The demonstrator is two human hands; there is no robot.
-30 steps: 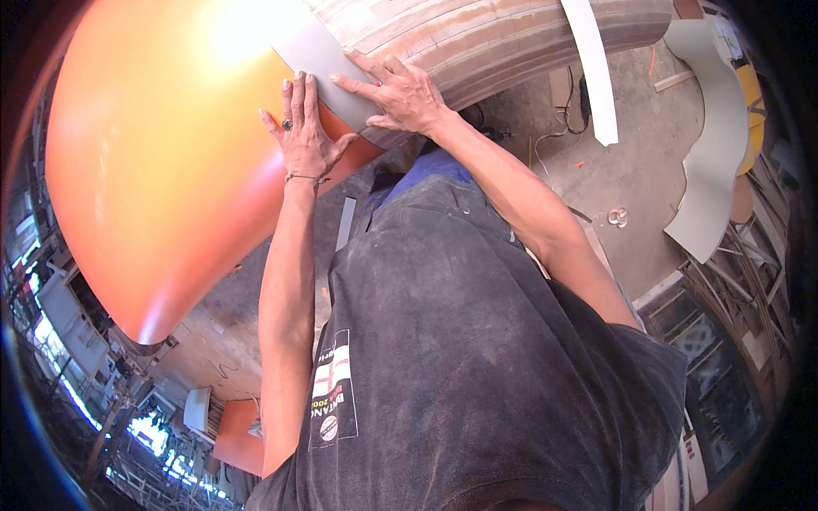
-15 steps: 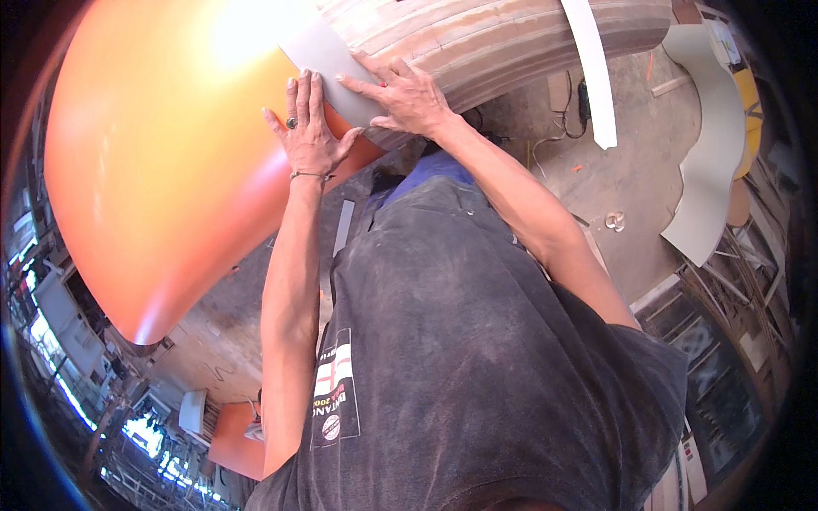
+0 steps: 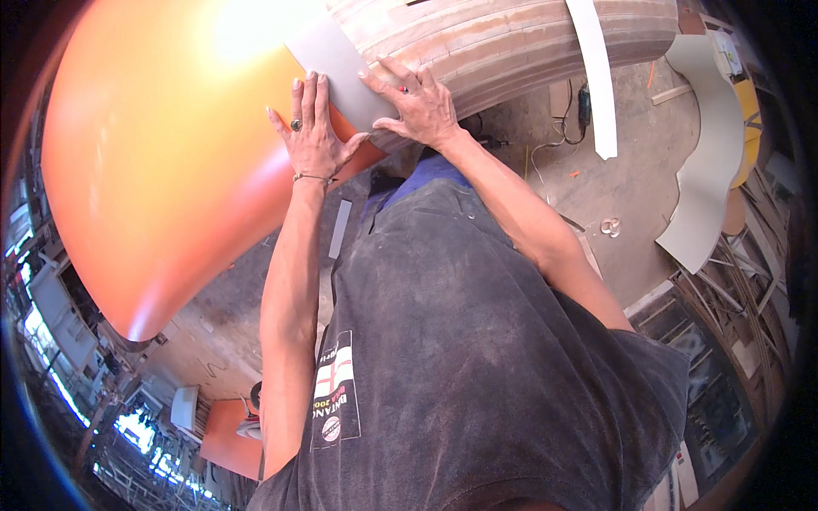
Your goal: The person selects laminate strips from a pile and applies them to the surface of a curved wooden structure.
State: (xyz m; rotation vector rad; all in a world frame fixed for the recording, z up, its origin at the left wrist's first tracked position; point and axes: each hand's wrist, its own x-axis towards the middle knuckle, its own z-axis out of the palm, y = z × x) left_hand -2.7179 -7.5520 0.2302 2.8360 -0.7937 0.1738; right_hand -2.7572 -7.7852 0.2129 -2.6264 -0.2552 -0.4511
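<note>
A large curved form fills the upper left, faced with a smooth, glossy orange sheet (image 3: 170,170). Beside the orange runs a grey strip (image 3: 336,64), lying across the form where the bare wooden slats (image 3: 503,47) begin. My left hand (image 3: 315,136) rests flat on the orange sheet by the strip's edge, its fingers stretched out and a ring on one of them. On the strip's other side my right hand (image 3: 419,106) lies with fingers spread, touching the strip and the slats. Both thumbs point toward each other near the form's lower edge.
A white strip (image 3: 596,85) hangs down over the slats on the right. On the floor are a power tool with a cord (image 3: 584,106) and small round pieces (image 3: 610,226). A wavy pale sheet (image 3: 703,153) and timber stand at the right; an orange panel (image 3: 230,439) lies lower left.
My right hand has shifted slightly to the right, away from the left hand, with its fingers more bent. My left hand stays nearly in place on the orange sheet.
</note>
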